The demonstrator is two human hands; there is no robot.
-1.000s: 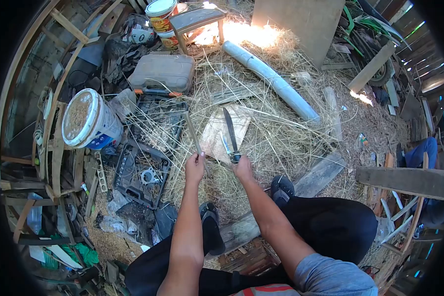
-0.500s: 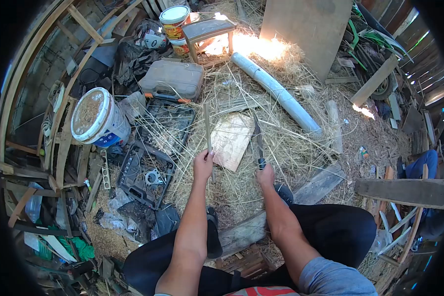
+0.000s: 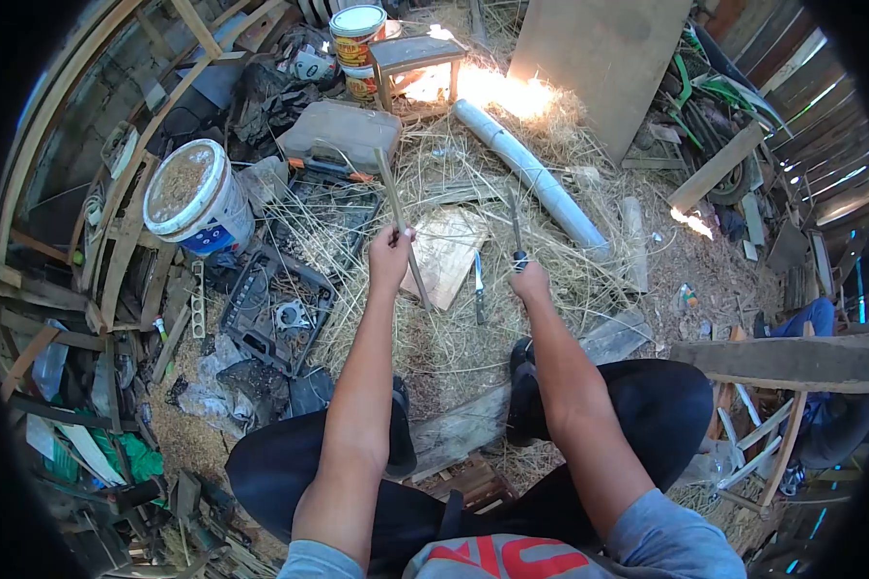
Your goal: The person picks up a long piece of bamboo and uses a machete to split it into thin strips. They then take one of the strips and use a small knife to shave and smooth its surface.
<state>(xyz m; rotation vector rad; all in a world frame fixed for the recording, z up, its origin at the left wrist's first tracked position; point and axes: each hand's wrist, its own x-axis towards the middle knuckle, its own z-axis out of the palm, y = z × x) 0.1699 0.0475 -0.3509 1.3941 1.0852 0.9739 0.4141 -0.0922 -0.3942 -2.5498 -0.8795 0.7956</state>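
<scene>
A thin wooden stick [image 3: 393, 201] is gripped in my left hand [image 3: 389, 259], tilted, over the left side of a flat wooden board [image 3: 449, 253]. My right hand [image 3: 530, 281] is closed round the dark handle of a long-bladed tool [image 3: 516, 224], its blade pointing away from me. Between my hands a knife [image 3: 479, 289] with a dark handle lies at the board's right edge. Straw surrounds the board.
A grey pipe [image 3: 536, 179] lies beyond my right hand. Farther off are a small stool [image 3: 417, 54] and a toolbox [image 3: 340, 135]. At left stands a white bucket [image 3: 191, 198]; a wooden beam [image 3: 782, 363] juts in at right, near another person's blue-clothed leg [image 3: 817, 317].
Both hands have moved away from my body. The stick leans more to the left at its far end, and the blade has shifted right, leaving the knife beside the board in view.
</scene>
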